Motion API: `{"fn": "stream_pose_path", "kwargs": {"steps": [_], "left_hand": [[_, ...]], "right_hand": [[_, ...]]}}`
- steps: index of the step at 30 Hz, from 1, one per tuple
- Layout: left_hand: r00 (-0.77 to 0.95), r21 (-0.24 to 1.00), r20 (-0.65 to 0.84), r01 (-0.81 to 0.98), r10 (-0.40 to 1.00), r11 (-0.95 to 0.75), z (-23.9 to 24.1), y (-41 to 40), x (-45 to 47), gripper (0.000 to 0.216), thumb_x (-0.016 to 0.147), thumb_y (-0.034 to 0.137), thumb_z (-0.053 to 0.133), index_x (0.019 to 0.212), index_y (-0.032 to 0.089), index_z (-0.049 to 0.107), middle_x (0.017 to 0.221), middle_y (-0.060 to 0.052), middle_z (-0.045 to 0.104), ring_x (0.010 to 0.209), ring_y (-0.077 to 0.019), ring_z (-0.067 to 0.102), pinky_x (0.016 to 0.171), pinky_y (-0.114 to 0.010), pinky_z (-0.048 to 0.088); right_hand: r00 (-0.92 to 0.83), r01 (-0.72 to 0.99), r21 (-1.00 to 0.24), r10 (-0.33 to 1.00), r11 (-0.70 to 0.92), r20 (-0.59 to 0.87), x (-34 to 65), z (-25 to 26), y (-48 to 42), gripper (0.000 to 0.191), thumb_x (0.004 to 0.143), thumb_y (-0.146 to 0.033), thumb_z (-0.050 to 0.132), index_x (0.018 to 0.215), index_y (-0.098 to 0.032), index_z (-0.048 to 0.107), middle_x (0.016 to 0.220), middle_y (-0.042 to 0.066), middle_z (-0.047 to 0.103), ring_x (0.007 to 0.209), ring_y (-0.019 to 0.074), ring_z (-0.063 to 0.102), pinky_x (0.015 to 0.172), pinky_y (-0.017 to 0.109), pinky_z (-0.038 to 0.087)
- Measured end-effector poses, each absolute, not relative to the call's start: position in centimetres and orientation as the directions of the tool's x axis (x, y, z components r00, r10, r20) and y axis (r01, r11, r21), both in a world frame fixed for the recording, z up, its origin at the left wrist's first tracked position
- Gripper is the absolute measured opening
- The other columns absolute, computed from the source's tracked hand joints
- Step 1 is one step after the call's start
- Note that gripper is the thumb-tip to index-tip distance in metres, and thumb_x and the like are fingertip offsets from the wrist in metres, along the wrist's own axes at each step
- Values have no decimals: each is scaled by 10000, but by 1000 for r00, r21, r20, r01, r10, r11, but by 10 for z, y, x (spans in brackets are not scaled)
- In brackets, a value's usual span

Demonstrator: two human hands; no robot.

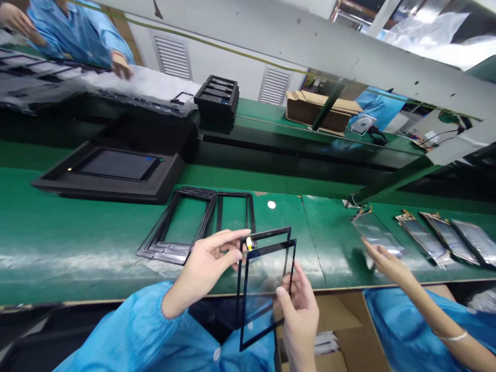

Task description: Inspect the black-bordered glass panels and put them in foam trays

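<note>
My left hand (211, 261) pinches the top left corner of a thin black-bordered glass panel (267, 294), near a small yellow tab (249, 243). My right hand (298, 305) grips the panel's right edge from below. A second black frame (271, 235) shows just behind the panel; whether the hands also hold it I cannot tell. Both hands hover over the near edge of the green conveyor belt (77, 243). Both sleeves are light blue.
A stack of black frames (182, 222) lies on the belt ahead. A black tray with a dark screen (116, 170) sits at left. Several foil-wrapped panels (437, 235) lie at right, where a neighbour's hand (387, 261) reaches. A cardboard box (341, 315) stands below the belt's edge.
</note>
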State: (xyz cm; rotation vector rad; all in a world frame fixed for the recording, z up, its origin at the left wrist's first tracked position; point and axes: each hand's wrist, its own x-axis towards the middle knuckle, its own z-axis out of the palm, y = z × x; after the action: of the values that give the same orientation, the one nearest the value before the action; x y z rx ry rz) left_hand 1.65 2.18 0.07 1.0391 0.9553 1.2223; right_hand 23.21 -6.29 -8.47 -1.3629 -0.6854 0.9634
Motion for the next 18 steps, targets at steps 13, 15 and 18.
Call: {"fn": "stream_pose_path", "kwargs": {"steps": [13,15,18], "left_hand": [[45,985,105,-140,993,-98,1,23,15,359,889,137,779,1147,369,874,853,3,696,738,-101,667,653,-140,573],[51,986,107,-130,993,-100,0,23,15,369,893,137,778,1152,383,870,874,3,701,752,-100,669,656,-138,567],[71,987,104,-127,992,-95,-1,21,14,358,892,135,778,1141,374,876,909,-10,719,774,-112,682,662,-148,569]], "right_hand": [[401,-161,-984,905,-80,-139,237,-84,-64,637,847,-359,885,1435,-200,698,979,81,783,823,199,719,654,259,584],[380,-168,-982,913,-88,-147,237,-84,-65,649,840,-349,893,1439,-193,696,963,81,782,806,200,718,639,259,582],[400,-177,-981,905,-77,-144,236,-82,-64,653,828,-349,900,1432,-199,703,956,76,779,805,200,710,632,256,579]]}}
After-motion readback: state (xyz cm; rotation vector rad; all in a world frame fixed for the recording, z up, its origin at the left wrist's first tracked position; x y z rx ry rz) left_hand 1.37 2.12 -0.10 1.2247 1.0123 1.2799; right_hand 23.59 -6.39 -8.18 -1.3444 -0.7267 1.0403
